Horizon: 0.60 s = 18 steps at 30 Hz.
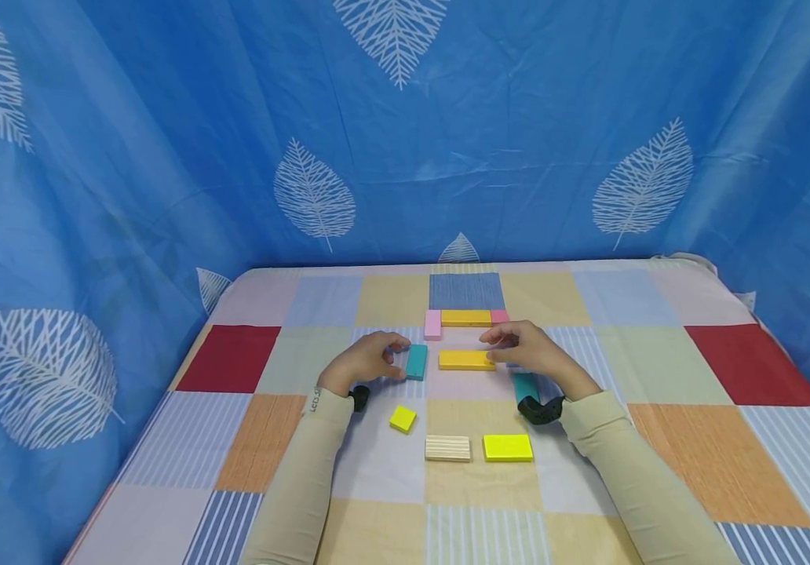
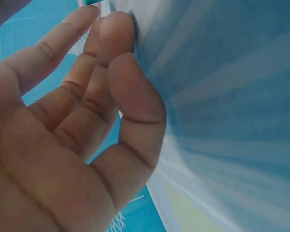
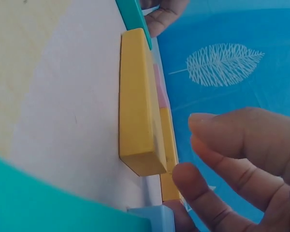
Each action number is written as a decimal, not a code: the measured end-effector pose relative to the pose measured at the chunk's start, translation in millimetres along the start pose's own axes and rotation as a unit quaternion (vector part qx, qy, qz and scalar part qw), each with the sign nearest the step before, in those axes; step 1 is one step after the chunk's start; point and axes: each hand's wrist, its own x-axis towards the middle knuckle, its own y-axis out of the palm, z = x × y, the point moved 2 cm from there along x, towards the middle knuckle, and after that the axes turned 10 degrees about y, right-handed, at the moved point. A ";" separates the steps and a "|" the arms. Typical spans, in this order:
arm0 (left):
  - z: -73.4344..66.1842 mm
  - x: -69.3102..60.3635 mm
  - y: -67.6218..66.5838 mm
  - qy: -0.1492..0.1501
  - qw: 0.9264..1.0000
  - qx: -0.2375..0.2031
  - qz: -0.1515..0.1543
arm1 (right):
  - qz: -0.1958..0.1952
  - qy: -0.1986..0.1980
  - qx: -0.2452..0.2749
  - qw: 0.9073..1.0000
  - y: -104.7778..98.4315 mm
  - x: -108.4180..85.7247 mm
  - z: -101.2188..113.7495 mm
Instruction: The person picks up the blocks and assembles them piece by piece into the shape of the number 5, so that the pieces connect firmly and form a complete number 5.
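Note:
My left hand [image 1: 366,363] is beside a teal block [image 1: 416,362], its fingers loosely bent with a gap to the thumb. In the left wrist view the fingers [image 2: 117,41] hold nothing, and a sliver of teal shows past one fingertip. My right hand [image 1: 538,355] hovers at the right end of an orange-yellow block [image 1: 463,360]. In the right wrist view its thumb and fingers stand apart beside that block [image 3: 137,101]. A light blue block [image 3: 157,220] shows near a lower finger, partly cut off; whether they touch I cannot tell.
Behind lie a pink block [image 1: 432,325], another orange-yellow block [image 1: 466,318] and a second pink block [image 1: 499,315]. Another teal block [image 1: 526,387] sits beneath the right wrist. Nearer are a small yellow block [image 1: 403,419], a ribbed wooden block [image 1: 448,448] and a yellow block [image 1: 507,448].

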 end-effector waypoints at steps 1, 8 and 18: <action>0.0 0.1 0.4 -0.001 1.000 -0.001 0.000 | 0.001 0.004 0.000 1.000 0.6 0.1 -0.2; 0.5 -0.1 0.3 -0.003 1.000 -0.005 0.001 | 0.002 0.027 -0.009 1.000 4.4 1.1 0.2; 0.3 -0.1 0.4 -0.007 1.000 -0.006 -0.001 | 0.004 0.038 -0.033 0.999 2.4 0.2 -4.8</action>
